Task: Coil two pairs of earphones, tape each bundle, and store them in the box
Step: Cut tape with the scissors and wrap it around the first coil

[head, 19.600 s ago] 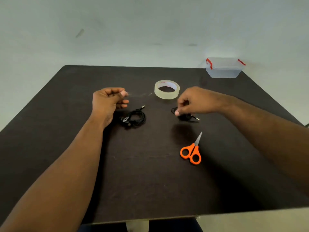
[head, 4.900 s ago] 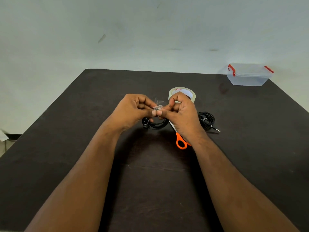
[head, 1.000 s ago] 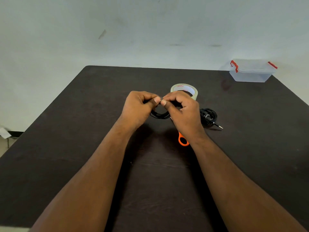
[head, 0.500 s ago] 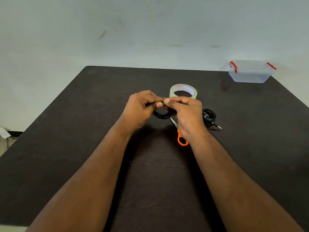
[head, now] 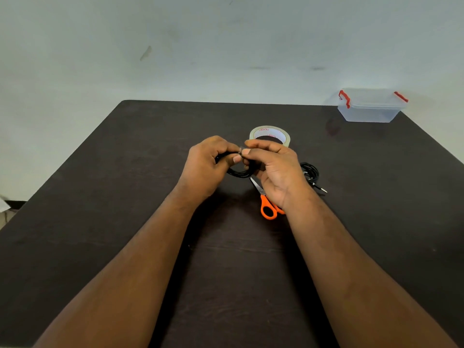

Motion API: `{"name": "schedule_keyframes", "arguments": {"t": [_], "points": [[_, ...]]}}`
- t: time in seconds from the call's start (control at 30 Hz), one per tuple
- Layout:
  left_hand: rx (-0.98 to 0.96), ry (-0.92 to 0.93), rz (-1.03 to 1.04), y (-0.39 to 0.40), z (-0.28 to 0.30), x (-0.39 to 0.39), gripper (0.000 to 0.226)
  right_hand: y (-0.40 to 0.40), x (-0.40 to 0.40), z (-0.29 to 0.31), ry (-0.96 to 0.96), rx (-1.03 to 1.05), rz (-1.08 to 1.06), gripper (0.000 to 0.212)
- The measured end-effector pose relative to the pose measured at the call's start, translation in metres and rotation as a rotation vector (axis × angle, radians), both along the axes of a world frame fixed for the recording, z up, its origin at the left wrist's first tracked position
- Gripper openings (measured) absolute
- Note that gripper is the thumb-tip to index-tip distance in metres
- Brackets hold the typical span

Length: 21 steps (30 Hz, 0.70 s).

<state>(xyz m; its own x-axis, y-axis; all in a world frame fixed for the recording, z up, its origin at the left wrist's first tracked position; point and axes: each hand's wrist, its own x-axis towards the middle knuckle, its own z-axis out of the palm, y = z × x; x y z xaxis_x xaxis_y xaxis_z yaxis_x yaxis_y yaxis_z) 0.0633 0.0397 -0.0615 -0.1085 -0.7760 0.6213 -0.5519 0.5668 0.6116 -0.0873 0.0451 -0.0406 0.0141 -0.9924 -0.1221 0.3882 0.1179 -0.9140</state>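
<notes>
Left hand [head: 209, 167]: my forearm reaches in from lower left; fingers curled, grip closed on the black earphone coil [head: 238, 173], held above the surface [head: 125, 197].
Right hand [head: 275, 169]: forearm in from lower right; thumb and forefinger pinch the same coil at its top (fingertips of both hands meet there).
Second earphone bundle [head: 310, 172]: lies on the surface, just right of my right hand.
Tape roll [head: 270, 134]: flat, behind my hands.
Scissors [head: 267, 207]: partly under my right wrist.
Box [head: 370, 106]: far right corner, lid on.
</notes>
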Motion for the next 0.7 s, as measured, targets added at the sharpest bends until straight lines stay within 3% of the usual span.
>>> {"name": "schedule_keyframes", "arguments": {"t": [0.2, 0.37, 0.5, 0.7], "points": [[-0.188, -0.091, 0.062, 0.004, 0.003, -0.002, 0.011, 0.001, -0.003, 0.005, -0.095, 0.110, 0.050, 0.017], [-0.154, -0.016, 0.007, 0.011, 0.007, -0.006, 0.044, 0.003, -0.004, 0.009, -0.161, 0.223, 0.099, 0.017], [-0.321, -0.149, -0.008, 0.006, 0.008, -0.007, 0.030, 0.004, -0.011, 0.013, -0.194, 0.276, 0.197, 0.014], [-0.336, -0.200, 0.023, 0.001, 0.006, -0.006, 0.021, 0.002, -0.014, 0.011, -0.221, 0.211, 0.220, 0.017]]}}
